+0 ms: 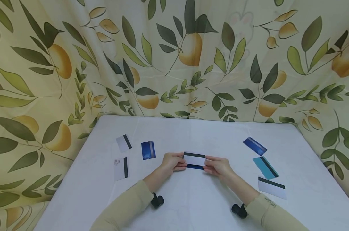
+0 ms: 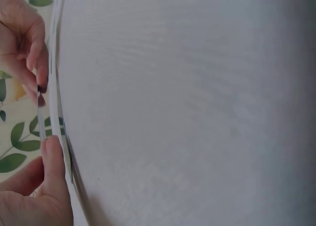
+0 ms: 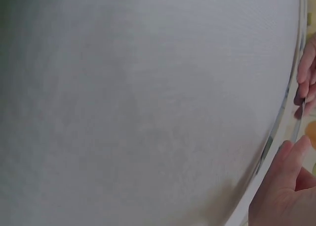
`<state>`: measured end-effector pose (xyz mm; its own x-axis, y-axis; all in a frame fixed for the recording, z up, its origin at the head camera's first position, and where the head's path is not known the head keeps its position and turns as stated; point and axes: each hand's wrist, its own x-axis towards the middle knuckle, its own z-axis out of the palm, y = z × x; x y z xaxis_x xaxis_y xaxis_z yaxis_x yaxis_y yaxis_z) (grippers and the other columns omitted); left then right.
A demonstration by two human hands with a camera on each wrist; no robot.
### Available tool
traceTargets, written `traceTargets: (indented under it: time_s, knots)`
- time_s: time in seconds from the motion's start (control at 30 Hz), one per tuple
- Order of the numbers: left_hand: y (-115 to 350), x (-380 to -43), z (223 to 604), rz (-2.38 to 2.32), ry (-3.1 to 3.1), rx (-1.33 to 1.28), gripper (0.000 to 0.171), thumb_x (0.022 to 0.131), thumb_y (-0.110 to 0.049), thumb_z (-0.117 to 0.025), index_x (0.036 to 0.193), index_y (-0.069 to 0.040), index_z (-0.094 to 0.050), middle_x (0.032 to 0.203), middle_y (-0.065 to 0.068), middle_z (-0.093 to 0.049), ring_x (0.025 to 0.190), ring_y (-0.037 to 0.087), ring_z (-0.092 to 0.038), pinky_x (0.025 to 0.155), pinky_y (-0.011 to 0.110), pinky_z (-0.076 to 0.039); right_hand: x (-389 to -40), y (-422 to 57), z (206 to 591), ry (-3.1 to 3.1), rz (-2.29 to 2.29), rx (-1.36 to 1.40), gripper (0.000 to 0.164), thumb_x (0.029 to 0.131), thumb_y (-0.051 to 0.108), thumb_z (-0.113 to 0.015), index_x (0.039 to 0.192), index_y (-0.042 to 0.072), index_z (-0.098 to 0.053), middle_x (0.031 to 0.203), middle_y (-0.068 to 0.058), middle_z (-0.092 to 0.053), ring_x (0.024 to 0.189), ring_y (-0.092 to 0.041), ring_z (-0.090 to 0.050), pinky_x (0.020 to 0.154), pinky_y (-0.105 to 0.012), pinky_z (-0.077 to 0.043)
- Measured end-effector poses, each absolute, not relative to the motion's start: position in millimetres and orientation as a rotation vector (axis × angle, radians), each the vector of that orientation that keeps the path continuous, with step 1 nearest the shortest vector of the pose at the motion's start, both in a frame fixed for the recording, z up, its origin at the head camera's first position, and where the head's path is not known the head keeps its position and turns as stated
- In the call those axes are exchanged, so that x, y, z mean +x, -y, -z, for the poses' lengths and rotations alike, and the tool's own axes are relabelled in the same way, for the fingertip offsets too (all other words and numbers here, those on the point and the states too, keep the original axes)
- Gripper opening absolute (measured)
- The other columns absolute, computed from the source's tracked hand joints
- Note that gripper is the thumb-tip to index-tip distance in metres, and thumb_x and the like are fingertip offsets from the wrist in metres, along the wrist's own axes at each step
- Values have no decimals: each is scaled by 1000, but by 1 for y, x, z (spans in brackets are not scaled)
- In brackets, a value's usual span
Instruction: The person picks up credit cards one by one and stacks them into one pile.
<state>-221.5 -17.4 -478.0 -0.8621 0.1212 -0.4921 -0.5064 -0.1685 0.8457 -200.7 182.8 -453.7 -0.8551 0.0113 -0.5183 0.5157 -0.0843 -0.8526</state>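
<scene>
A white card with a black magnetic stripe [image 1: 194,159] is held level between both hands near the middle of the table. My left hand [image 1: 172,161] pinches its left end between thumb and fingers, and my right hand [image 1: 218,166] pinches the right end. Below its lower edge shows a dark blue card [image 1: 195,166]; whether it is held too or lies on the table, I cannot tell. In the left wrist view the held card [image 2: 41,122] appears edge-on, between the left hand [image 2: 42,186] and the other. The right wrist view shows the right hand [image 3: 284,186] at the card's end.
On the left of the white table [image 1: 174,199] lie a blue card [image 1: 148,150] and two white striped cards [image 1: 123,143]. To the right are a blue card [image 1: 255,146], a teal card [image 1: 265,167] and a white striped card [image 1: 271,188]. A patterned curtain [image 1: 168,73] hangs behind.
</scene>
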Motion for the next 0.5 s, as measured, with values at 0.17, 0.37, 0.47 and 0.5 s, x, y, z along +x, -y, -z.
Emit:
traceTargets:
  time_s: [0.17, 0.37, 0.47, 0.5]
  knots:
    - [20, -220, 478, -2061, -1707, -439, 39, 80, 12, -57, 118, 5, -57, 79, 15, -67, 58, 16, -65, 65, 35, -57, -201, -180, 457, -1867, 1978, 574, 43, 87, -2, -56, 128, -8, -46, 77, -9, -67, 66, -16, -67, 64, -26, -57]
    - [22, -216, 473, -2026, -1732, -423, 36, 80, 11, -58, 117, 6, -57, 83, 19, -67, 61, 18, -66, 65, 36, -57, -202, -179, 459, -1912, 1932, 584, 41, 87, 0, -57, 126, -9, -47, 78, -9, -66, 67, -16, -67, 65, -25, -56]
    - [22, -216, 473, -2012, -1750, -409, 35, 80, 11, -58, 115, 7, -58, 83, 20, -68, 60, 18, -66, 64, 35, -57, -202, -179, 459, -1913, 1930, 601, 41, 86, -2, -58, 125, -9, -48, 80, -9, -66, 66, -15, -66, 65, -26, -56]
    - [22, -216, 473, -2006, -1756, -405, 35, 80, 10, -59, 115, 7, -58, 83, 20, -68, 59, 18, -66, 64, 35, -57, -202, -179, 460, -1911, 1931, 607, 41, 85, -3, -58, 125, -10, -48, 81, -9, -66, 66, -15, -66, 65, -26, -56]
